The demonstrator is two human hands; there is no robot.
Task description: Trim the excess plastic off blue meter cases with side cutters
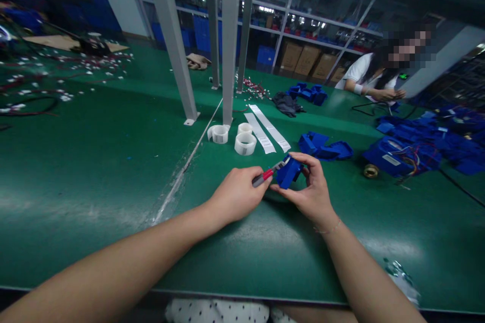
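Near the frame's centre, my left fingers [256, 175] curl closed around the knife [268, 174], its tip against the blue part [288, 171]; my right fingers [311, 166], parted to its width, pinch it by opposite edges, seemingly to steady it.

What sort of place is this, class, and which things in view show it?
Probably a factory assembly bench: blue housings with wires, rolls beside strips, and cartons on racking behind.

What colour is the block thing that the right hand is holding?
The block in the right hand is blue; the head view shows it.
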